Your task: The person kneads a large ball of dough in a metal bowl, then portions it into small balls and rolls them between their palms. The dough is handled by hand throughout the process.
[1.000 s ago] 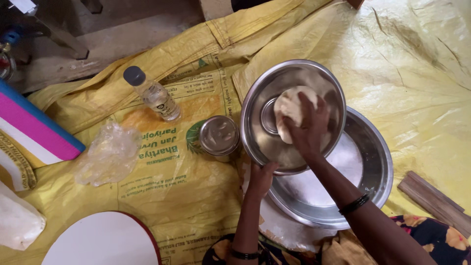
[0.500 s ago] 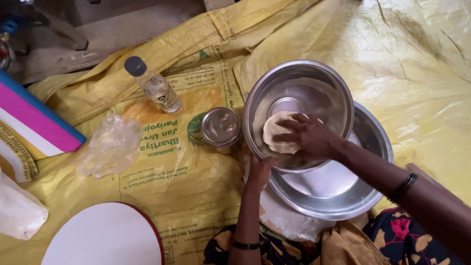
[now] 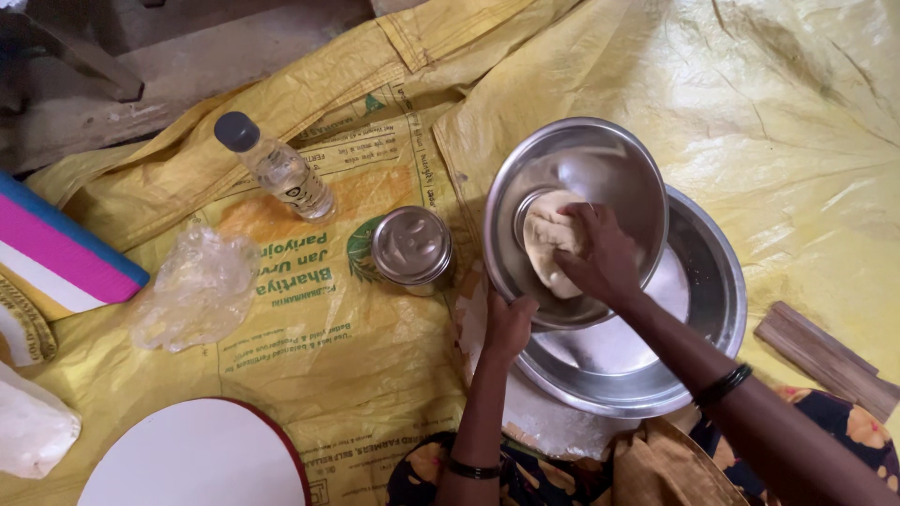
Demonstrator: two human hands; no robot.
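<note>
A home cooking spot set up on the floor: yellow woven plastic sacks (image 3: pixel 309 309) spread as a mat, nested round steel bowls (image 3: pixel 698 309), a small clear oil bottle (image 3: pixel 281 171), a lidded steel tin (image 3: pixel 412 245) and a round white rolling board (image 3: pixel 192 459).

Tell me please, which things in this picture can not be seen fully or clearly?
Head view only:
- Dough: partly covered by the right hand.
- Large steel basin: mostly hidden under the smaller steel bowl held at its rim by the left hand.
- White round board: cut by the bottom edge.
- Oil bottle label: too small.
</note>
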